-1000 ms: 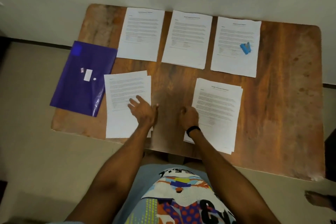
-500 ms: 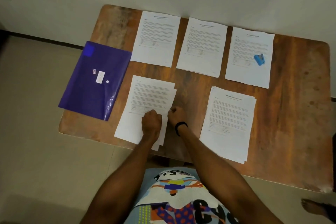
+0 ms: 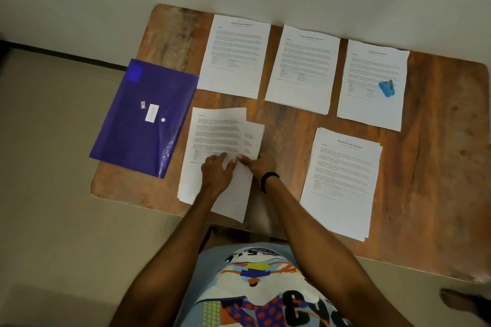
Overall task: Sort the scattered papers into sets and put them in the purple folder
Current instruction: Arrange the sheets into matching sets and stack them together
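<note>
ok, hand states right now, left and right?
Left hand: open, fingers pressing down on the near-left paper stack.
Right hand: closed, pinching that stack's right edge.

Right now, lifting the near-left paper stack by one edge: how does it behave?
Likely floppy: the near-left paper stack is thin loose sheets. Probably fans apart: sheets lie offset under the left hand and right hand. May slide easily on the wooden table.
</note>
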### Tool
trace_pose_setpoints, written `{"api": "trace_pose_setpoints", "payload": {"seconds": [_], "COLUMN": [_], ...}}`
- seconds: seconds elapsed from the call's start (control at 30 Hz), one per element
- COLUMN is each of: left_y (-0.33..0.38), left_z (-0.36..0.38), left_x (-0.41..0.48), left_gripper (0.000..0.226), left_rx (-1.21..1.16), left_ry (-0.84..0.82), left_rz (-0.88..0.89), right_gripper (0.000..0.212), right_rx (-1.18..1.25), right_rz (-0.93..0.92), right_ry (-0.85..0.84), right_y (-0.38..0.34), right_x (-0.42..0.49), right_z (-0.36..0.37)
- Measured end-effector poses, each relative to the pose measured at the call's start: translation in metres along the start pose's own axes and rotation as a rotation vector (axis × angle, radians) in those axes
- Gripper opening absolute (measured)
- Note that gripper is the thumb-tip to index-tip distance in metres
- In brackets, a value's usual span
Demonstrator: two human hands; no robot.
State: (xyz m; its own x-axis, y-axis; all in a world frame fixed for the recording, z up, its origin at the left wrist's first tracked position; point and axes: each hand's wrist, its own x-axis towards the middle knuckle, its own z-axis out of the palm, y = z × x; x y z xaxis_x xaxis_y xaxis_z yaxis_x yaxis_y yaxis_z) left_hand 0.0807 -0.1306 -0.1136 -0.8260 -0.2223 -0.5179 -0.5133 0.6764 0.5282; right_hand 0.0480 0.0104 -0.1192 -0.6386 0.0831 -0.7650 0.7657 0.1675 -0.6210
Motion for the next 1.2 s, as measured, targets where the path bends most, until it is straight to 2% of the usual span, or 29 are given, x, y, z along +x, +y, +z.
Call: {"api": "trace_pose_setpoints", "payload": {"seconds": [0.1,0.2,0.37,0.57,0.77,0.97,1.1,1.2], "left_y": [0.000,-0.001,-0.002,-0.004,0.001,0.002,0.003,0.002], "left_z": [0.002,0.005,0.011,0.013,0.013,0.013,0.019,0.026], "left_x": [-0.005,-0.006,-0.006,-0.008,-0.010,-0.016,-0.025,-0.034], "left_gripper": [0.066,0.067,0.071,0.075,0.077,0.078,0.071,0.069], "left_rx": [0.156,0.185,0.165,0.236,0.253,0.231,0.207,0.213], "left_ry": [-0.092,-0.098,-0.059,-0.040,-0.046,-0.060,-0.061,-0.074], "left_rz": [-0.072,-0.081,-0.141,-0.127,-0.133,-0.117,-0.076,-0.059], "right_gripper": [0.020,0.007,0.011,0.021,0.027,0.020,0.036,0.057], "right_rx": [-0.067,-0.164,-0.242,-0.333,-0.322,-0.273,-0.282,-0.577], "right_rz": [-0.027,-0.034,-0.045,-0.032,-0.045,-0.070,-0.196,-0.315], "right_ry": [0.124,0.255,0.438,0.429,0.418,0.398,0.309,0.494], "right_y": [0.004,0.013,0.013,0.013,0.018,0.022,0.016,0.011], "right_x": [0.013,0.026,0.011,0.016,0.018,0.011,0.002,-0.009], "right_z": [-0.007,-0.025,-0.061,-0.088,-0.108,-0.104,-0.073,-0.042]}}
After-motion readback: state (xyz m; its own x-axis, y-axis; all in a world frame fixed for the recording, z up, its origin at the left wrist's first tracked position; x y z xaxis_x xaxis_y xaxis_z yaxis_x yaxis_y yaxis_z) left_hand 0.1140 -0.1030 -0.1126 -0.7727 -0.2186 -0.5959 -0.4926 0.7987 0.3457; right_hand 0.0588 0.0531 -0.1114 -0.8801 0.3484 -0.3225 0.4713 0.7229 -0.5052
